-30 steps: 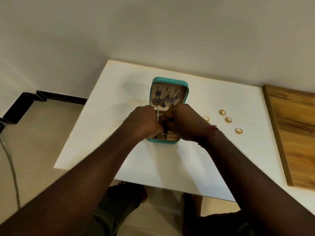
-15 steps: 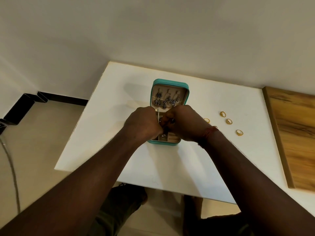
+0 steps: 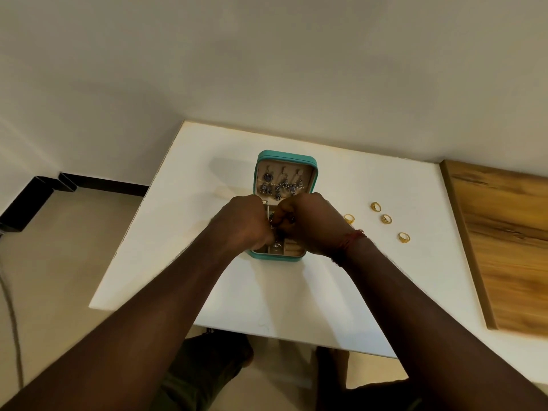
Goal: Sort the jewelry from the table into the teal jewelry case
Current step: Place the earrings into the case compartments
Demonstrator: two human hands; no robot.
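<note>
The teal jewelry case [image 3: 286, 156] lies open in the middle of the white table [image 3: 267, 292]. Several silver earrings [image 3: 281, 185] hang in its lid. My left hand [image 3: 243, 223] and my right hand [image 3: 311, 223] are curled close together over the case's lower tray. Between them they pinch a small silver earring [image 3: 277, 246], which dangles just above the tray compartments. Most of the tray is hidden under my hands. Several gold rings lie on the table to the right of the case, the nearest ring [image 3: 349, 218] just beside my right hand and another ring [image 3: 404, 237] farther out.
A wooden board [image 3: 504, 247] lies along the table's right side. The wall runs right behind the table's far edge. Floor and a black skirting [image 3: 29, 200] show on the left, and my legs under the table's near edge.
Both hands stay together over the case's tray, fingers working slightly on the small earring. The rings and the case have not moved.
</note>
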